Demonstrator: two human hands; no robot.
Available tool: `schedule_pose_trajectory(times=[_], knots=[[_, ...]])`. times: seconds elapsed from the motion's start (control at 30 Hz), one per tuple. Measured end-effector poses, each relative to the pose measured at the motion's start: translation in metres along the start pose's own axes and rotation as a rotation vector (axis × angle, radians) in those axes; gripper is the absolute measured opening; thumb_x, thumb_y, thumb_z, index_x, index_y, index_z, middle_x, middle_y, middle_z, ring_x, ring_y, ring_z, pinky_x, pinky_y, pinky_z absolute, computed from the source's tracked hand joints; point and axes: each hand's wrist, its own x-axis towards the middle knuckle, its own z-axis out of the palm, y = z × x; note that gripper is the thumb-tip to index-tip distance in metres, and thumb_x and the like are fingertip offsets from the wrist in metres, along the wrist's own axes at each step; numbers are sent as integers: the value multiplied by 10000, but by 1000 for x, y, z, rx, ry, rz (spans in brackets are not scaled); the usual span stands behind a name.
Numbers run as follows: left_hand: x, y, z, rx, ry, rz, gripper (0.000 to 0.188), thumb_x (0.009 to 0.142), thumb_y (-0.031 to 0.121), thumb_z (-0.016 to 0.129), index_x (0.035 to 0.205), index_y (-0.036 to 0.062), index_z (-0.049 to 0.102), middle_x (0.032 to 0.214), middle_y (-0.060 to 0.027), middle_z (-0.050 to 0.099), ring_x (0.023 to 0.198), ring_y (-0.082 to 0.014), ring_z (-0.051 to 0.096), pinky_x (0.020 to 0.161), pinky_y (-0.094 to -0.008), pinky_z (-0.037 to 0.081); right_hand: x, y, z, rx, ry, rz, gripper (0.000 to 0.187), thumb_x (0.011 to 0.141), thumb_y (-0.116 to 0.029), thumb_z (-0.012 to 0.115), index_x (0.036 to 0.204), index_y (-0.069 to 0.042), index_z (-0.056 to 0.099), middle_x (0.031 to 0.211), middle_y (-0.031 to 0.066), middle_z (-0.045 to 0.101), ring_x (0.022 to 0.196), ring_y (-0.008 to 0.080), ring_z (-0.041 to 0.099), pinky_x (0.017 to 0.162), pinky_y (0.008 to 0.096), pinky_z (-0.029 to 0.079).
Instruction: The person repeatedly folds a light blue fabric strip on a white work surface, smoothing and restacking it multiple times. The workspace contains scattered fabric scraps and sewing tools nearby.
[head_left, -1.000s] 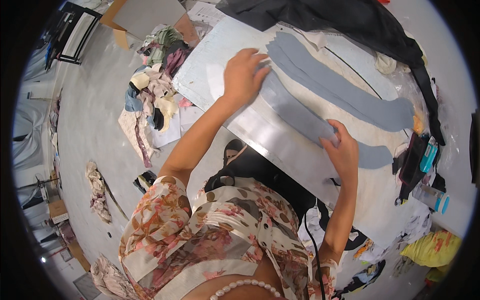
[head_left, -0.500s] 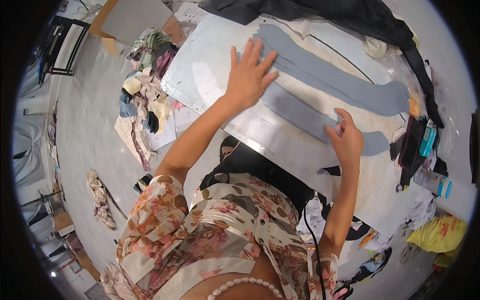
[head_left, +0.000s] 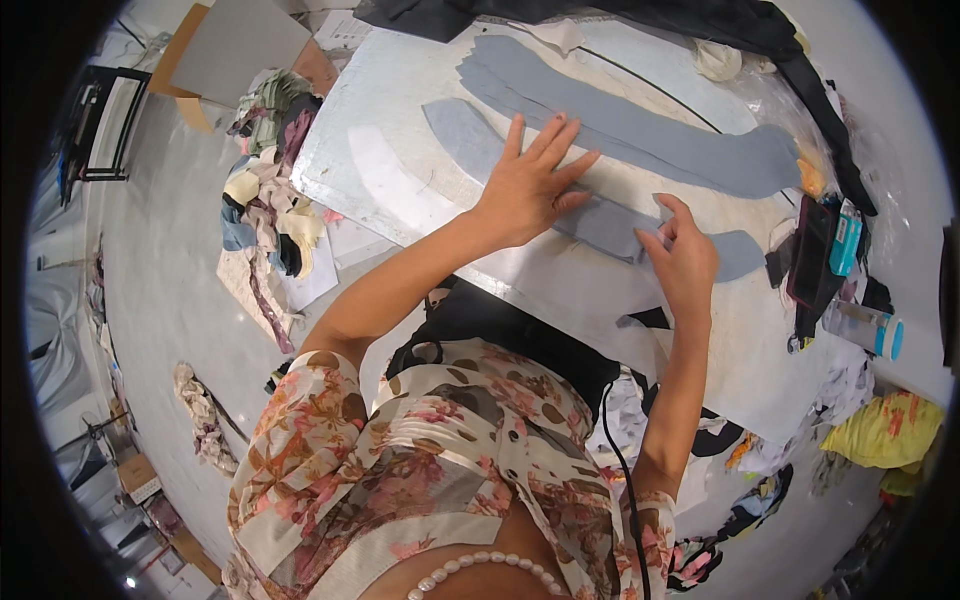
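A narrow, curved grey-blue fabric strip (head_left: 458, 132) lies flat on the pale table. My left hand (head_left: 530, 185) rests palm down across its middle, fingers spread, hiding part of it. Over the strip's right half is my right hand (head_left: 682, 255), its thumb and forefinger bent and apart, with the thumb at the fabric; the other fingers are curled. Beyond both hands sits a stack of similar grey-blue fabric pieces (head_left: 640, 130), layered edges showing at its left end. A white curved strip (head_left: 395, 185) lies nearer me, running under my left forearm.
Black cloth (head_left: 600, 12) runs along the table's far edge. At the right are a dark phone (head_left: 810, 250), a turquoise packet (head_left: 846, 243) and a clear bottle with a blue cap (head_left: 865, 330). Fabric scraps (head_left: 275, 205) are heaped left of the table, near a cardboard box (head_left: 235, 50).
My left hand has slid rightward and nearer along the fabric strip, uncovering its left end. My right hand stays over the right half. The whole view has shifted slightly.
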Motion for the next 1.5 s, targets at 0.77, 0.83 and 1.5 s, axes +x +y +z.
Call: schedule_pose_trajectory(times=[0.77, 0.83, 1.5], knots=[[34, 71, 40, -64, -139, 294, 597, 994, 478, 402, 1486, 142, 358, 1565, -140, 261, 1478, -274, 166, 1183, -558, 32, 1, 46, -37, 45, -59, 48, 538, 728, -76, 764, 1238, -122, 600, 728, 9, 561, 667, 150, 549, 624, 297, 445], [32, 70, 42, -70, -155, 288, 601, 997, 486, 389, 1490, 144, 350, 1566, -139, 258, 1481, -271, 154, 1185, -551, 24, -5, 70, -53, 166, -39, 107, 550, 730, -16, 745, 1253, -104, 597, 754, -21, 550, 694, 95, 532, 626, 252, 435], [31, 73, 34, 58, -195, 284, 605, 978, 581, 341, 1481, 247, 382, 1570, -123, 242, 1482, -276, 139, 1184, -561, 11, -11, 123, -44, 177, 458, 188, 461, 782, -45, 749, 1220, -84, 608, 812, 17, 626, 621, 95, 527, 607, 248, 458]])
